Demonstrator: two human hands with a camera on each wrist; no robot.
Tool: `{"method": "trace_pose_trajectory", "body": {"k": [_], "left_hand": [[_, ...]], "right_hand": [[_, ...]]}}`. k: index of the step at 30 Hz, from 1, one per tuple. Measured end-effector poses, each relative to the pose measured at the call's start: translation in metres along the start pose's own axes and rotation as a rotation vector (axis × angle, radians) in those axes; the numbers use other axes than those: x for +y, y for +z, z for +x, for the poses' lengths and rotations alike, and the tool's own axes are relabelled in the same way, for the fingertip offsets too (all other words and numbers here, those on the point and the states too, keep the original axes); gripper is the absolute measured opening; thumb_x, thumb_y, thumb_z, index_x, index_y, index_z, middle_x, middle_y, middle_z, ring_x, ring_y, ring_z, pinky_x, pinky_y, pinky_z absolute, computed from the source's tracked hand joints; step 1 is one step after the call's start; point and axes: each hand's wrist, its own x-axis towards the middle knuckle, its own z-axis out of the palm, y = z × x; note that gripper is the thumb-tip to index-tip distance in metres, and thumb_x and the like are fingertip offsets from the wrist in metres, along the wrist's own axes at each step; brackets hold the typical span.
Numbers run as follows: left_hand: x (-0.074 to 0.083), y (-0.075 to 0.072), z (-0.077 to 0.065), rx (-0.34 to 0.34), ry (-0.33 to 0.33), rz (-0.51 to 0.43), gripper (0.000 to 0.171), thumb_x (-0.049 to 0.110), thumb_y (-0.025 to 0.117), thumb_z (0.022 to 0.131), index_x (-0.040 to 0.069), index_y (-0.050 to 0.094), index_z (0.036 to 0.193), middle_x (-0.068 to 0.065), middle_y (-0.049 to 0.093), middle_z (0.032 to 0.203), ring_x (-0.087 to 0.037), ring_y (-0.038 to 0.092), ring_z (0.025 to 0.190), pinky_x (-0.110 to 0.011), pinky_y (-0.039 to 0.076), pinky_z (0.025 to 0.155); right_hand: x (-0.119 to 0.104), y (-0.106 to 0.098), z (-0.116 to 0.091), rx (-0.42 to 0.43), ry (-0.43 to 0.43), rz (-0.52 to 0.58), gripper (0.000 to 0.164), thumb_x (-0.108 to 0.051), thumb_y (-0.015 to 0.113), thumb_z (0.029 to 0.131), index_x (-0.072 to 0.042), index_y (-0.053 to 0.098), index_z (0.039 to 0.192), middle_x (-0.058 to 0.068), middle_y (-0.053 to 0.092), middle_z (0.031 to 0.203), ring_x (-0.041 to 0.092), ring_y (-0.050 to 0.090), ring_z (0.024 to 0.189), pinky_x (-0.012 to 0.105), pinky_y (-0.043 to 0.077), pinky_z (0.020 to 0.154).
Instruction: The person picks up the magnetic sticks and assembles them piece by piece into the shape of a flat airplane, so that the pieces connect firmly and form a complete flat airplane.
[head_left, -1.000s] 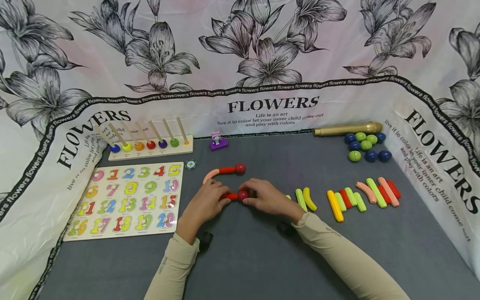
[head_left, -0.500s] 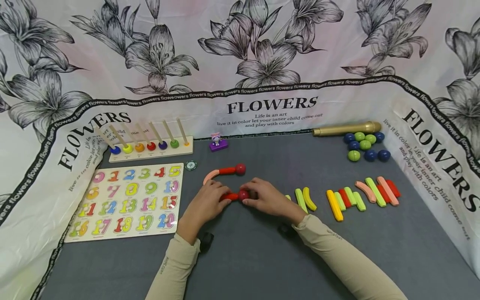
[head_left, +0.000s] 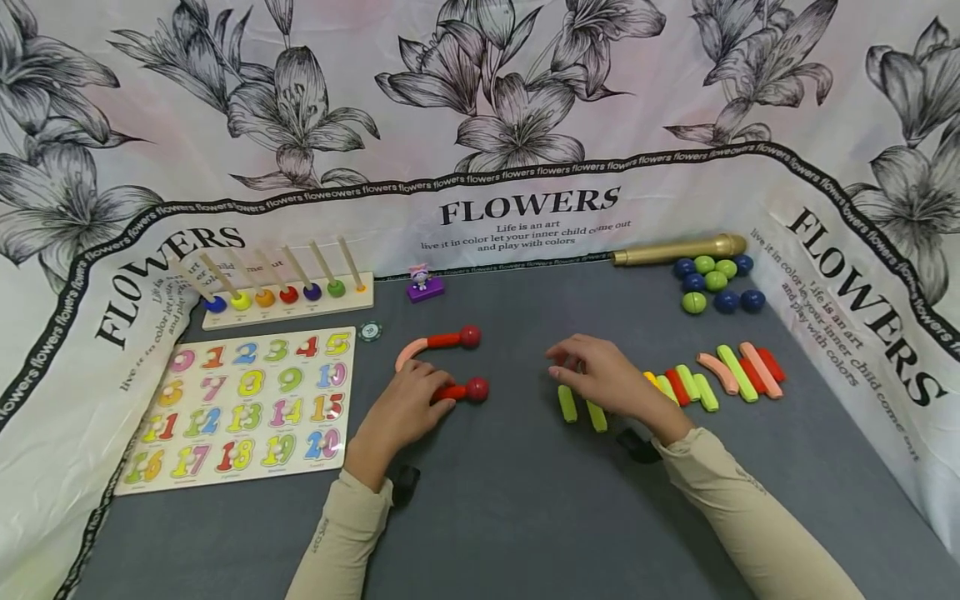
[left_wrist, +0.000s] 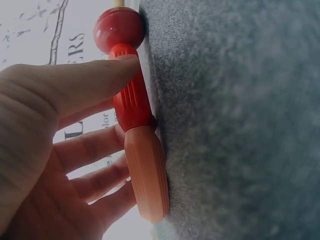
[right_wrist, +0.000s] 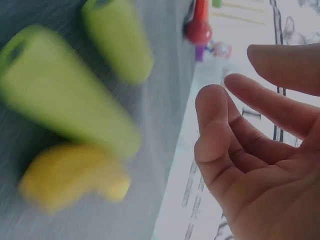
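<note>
My left hand [head_left: 405, 404] pinches a red plastic tube [left_wrist: 134, 100] between thumb and fingers. One end of this tube joins a red ball [head_left: 477, 388]; its other end meets a peach tube [left_wrist: 146, 175] along the palm side. Behind this, a second chain lies on the table: a curved peach tube [head_left: 408, 353], a red tube [head_left: 444, 340] and a red ball [head_left: 470, 336]. Holding nothing, my right hand [head_left: 600, 379] hovers with loosely bent fingers over green tubes [head_left: 567, 405]. A curved yellow tube [right_wrist: 75, 175] lies beside them in the right wrist view, hidden in the head view.
At left lie a number puzzle board [head_left: 266, 363], a peg rack [head_left: 288, 310] and a poker chip [head_left: 370, 331]. A purple-based figurine [head_left: 425, 289] stands at the back. Several tubes [head_left: 727, 371], green and blue balls [head_left: 725, 301] and a golden rod [head_left: 678, 250] lie right.
My right hand has let go of the red ball and moved right, over the green tubes. My left hand keeps its hold on the red tube. The head view has shifted slightly.
</note>
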Motion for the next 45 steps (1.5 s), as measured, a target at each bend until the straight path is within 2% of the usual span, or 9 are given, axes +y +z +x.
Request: {"method": "trace_pose_trajectory", "body": {"k": [4, 13, 20, 23, 28, 31, 36, 40, 45], "left_hand": [[0.001, 0.001, 0.0, 0.004, 0.004, -0.007, 0.024, 0.016, 0.081, 0.098, 0.005, 0.077, 0.119, -0.014, 0.071, 0.117, -0.038, 0.058, 0.12, -0.052, 0.048, 0.108], [0.001, 0.001, 0.002, 0.018, 0.015, 0.004, 0.023, 0.014, 0.082, 0.097, 0.003, 0.077, 0.117, -0.013, 0.071, 0.112, -0.036, 0.058, 0.115, -0.051, 0.048, 0.106], [0.003, 0.002, 0.004, 0.003, 0.008, 0.005, 0.026, 0.016, 0.081, 0.098, 0.004, 0.077, 0.12, -0.013, 0.071, 0.117, -0.035, 0.058, 0.116, -0.05, 0.048, 0.108], [0.002, 0.001, 0.005, 0.0, 0.006, -0.016, 0.026, 0.016, 0.08, 0.099, 0.004, 0.077, 0.122, -0.013, 0.072, 0.119, -0.034, 0.059, 0.117, -0.05, 0.049, 0.107], [-0.004, -0.004, 0.006, 0.046, 0.025, -0.071, 0.023, 0.013, 0.078, 0.1, 0.002, 0.077, 0.12, -0.013, 0.072, 0.116, -0.034, 0.061, 0.115, -0.052, 0.049, 0.107], [-0.01, -0.01, 0.007, 0.072, 0.011, -0.107, 0.022, 0.012, 0.076, 0.1, 0.001, 0.076, 0.119, -0.015, 0.072, 0.118, -0.035, 0.06, 0.115, -0.054, 0.048, 0.107], [-0.017, -0.023, 0.018, 0.092, -0.073, -0.134, 0.026, 0.015, 0.071, 0.104, 0.0, 0.074, 0.125, -0.019, 0.07, 0.126, -0.04, 0.056, 0.122, -0.057, 0.046, 0.11], [-0.02, -0.033, 0.032, 0.096, -0.098, -0.132, 0.028, 0.016, 0.069, 0.105, -0.002, 0.073, 0.127, -0.021, 0.07, 0.127, -0.043, 0.055, 0.124, -0.058, 0.044, 0.11], [-0.024, -0.04, 0.045, 0.068, -0.124, -0.126, 0.03, 0.015, 0.067, 0.106, -0.003, 0.071, 0.13, -0.023, 0.067, 0.131, -0.044, 0.053, 0.124, -0.059, 0.043, 0.11]], "right_hand": [[0.011, -0.009, -0.017, 0.012, 0.029, -0.037, 0.014, -0.009, 0.074, 0.101, -0.001, 0.077, 0.113, 0.0, 0.069, 0.096, 0.014, 0.061, 0.082, 0.037, 0.053, 0.071], [0.028, -0.02, -0.048, 0.052, 0.1, -0.069, 0.007, -0.007, 0.076, 0.1, -0.003, 0.076, 0.106, -0.005, 0.062, 0.085, 0.01, 0.055, 0.069, 0.034, 0.048, 0.062], [0.037, -0.026, -0.06, 0.047, 0.142, -0.077, 0.011, -0.008, 0.077, 0.099, -0.002, 0.076, 0.108, -0.003, 0.063, 0.088, 0.011, 0.055, 0.073, 0.034, 0.048, 0.065], [0.041, -0.032, -0.067, 0.075, 0.164, -0.097, 0.012, -0.008, 0.076, 0.1, -0.002, 0.076, 0.111, -0.001, 0.065, 0.091, 0.013, 0.057, 0.076, 0.036, 0.049, 0.067], [0.048, -0.043, -0.076, 0.125, 0.202, -0.128, 0.014, -0.006, 0.075, 0.1, 0.002, 0.076, 0.112, 0.003, 0.068, 0.094, 0.016, 0.059, 0.079, 0.038, 0.051, 0.069], [0.051, -0.047, -0.079, 0.13, 0.204, -0.142, 0.014, -0.007, 0.075, 0.101, 0.002, 0.076, 0.111, 0.003, 0.067, 0.092, 0.016, 0.058, 0.077, 0.036, 0.05, 0.067], [0.058, -0.058, -0.087, 0.172, 0.249, -0.165, 0.014, -0.005, 0.073, 0.1, 0.004, 0.075, 0.111, 0.008, 0.069, 0.094, 0.021, 0.06, 0.079, 0.037, 0.05, 0.067], [0.067, -0.071, -0.096, 0.202, 0.319, -0.168, 0.018, -0.002, 0.071, 0.1, 0.008, 0.073, 0.115, 0.015, 0.072, 0.098, 0.026, 0.063, 0.083, 0.038, 0.052, 0.068], [0.077, -0.077, -0.105, 0.219, 0.339, -0.193, 0.019, -0.001, 0.071, 0.099, 0.011, 0.073, 0.113, 0.013, 0.071, 0.092, 0.023, 0.06, 0.078, 0.031, 0.049, 0.063]]}}
